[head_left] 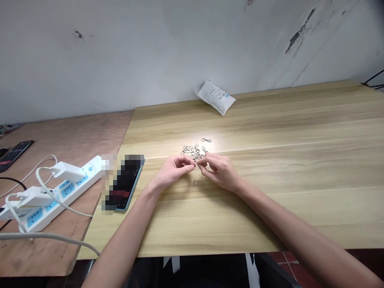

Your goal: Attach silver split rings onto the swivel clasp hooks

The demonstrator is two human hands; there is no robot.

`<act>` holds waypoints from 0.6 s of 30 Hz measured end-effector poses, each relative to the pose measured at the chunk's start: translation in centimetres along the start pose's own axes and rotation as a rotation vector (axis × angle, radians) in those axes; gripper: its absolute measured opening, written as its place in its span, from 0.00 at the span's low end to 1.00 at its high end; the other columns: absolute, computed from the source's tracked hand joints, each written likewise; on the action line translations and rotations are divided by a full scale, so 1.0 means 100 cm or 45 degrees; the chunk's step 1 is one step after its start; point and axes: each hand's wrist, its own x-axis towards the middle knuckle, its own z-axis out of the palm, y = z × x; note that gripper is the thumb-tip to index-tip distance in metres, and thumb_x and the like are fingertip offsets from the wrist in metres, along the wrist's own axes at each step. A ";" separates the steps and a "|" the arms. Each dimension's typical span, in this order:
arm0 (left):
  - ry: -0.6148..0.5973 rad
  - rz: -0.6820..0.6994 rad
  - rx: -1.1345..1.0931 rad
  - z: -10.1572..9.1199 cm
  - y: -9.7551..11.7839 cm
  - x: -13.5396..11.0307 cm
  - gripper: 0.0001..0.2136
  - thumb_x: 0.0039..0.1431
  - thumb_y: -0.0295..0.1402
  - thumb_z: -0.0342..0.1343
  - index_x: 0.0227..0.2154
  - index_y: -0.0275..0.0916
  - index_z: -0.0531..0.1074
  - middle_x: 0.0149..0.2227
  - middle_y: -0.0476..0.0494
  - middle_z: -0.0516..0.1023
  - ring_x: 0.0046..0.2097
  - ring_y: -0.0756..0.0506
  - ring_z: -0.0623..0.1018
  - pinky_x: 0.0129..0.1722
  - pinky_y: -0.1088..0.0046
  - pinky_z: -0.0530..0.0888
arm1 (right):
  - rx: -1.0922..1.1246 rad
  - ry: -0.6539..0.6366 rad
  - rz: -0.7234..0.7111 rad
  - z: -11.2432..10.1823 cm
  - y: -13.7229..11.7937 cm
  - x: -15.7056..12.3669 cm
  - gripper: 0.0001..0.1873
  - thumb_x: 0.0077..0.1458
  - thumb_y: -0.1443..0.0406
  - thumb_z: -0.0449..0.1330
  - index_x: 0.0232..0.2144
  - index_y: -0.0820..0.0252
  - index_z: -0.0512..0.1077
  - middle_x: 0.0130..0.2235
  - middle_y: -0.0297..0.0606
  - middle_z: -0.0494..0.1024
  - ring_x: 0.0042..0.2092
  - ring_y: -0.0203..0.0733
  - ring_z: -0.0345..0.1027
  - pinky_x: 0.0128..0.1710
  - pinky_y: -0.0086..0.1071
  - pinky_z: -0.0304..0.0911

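Note:
My left hand [177, 170] and my right hand [220, 170] meet fingertip to fingertip over the wooden table. Both are closed in a pinch on a small silvery metal piece between them, mostly hidden by the fingers; it looks like a swivel clasp or split ring. Just beyond the fingers lies a loose group of metal swivel clasps with rings [192, 150]. One more clasp [206, 140] rests apart, farther back. Nearer to me, below the fingertips, a single split ring [196, 183] lies flat.
A white plastic packet [216, 97] with a label lies at the back by the wall. To the left is a phone [127, 186], partly blurred out. Beyond it, a white power strip [64, 192] with chargers and cables sits on a reddish board [90, 132], near another phone [16, 154].

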 end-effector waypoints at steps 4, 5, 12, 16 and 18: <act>-0.021 0.089 0.189 -0.002 -0.002 0.000 0.07 0.55 0.35 0.60 0.30 0.36 0.74 0.32 0.46 0.75 0.34 0.50 0.73 0.36 0.73 0.69 | -0.009 -0.061 0.016 -0.002 0.004 0.000 0.06 0.59 0.67 0.56 0.33 0.58 0.74 0.28 0.34 0.76 0.24 0.33 0.61 0.26 0.28 0.54; -0.043 0.098 0.238 -0.003 -0.002 -0.001 0.07 0.56 0.35 0.59 0.30 0.36 0.74 0.32 0.46 0.75 0.34 0.50 0.73 0.35 0.73 0.69 | -0.017 -0.089 0.030 -0.003 0.005 0.000 0.07 0.60 0.66 0.56 0.34 0.58 0.75 0.27 0.34 0.75 0.24 0.33 0.61 0.26 0.28 0.54; -0.206 0.143 0.511 -0.004 -0.002 -0.004 0.05 0.57 0.31 0.55 0.28 0.36 0.72 0.30 0.47 0.74 0.32 0.51 0.72 0.34 0.73 0.69 | 0.098 -0.180 0.047 -0.002 0.010 -0.002 0.08 0.62 0.64 0.57 0.35 0.60 0.75 0.27 0.34 0.77 0.24 0.31 0.63 0.27 0.26 0.58; -0.136 0.253 0.761 -0.003 -0.006 -0.003 0.03 0.55 0.26 0.54 0.29 0.37 0.72 0.29 0.48 0.74 0.31 0.50 0.71 0.33 0.72 0.68 | 0.064 -0.186 0.009 0.000 0.009 -0.003 0.09 0.64 0.65 0.55 0.35 0.61 0.74 0.26 0.35 0.77 0.25 0.32 0.65 0.27 0.26 0.58; -0.104 0.314 0.871 -0.003 -0.008 -0.002 0.03 0.55 0.26 0.55 0.28 0.37 0.73 0.28 0.49 0.73 0.31 0.50 0.70 0.34 0.72 0.67 | 0.012 -0.208 -0.008 -0.001 0.007 -0.003 0.10 0.64 0.65 0.54 0.35 0.61 0.74 0.26 0.35 0.77 0.26 0.33 0.65 0.27 0.26 0.57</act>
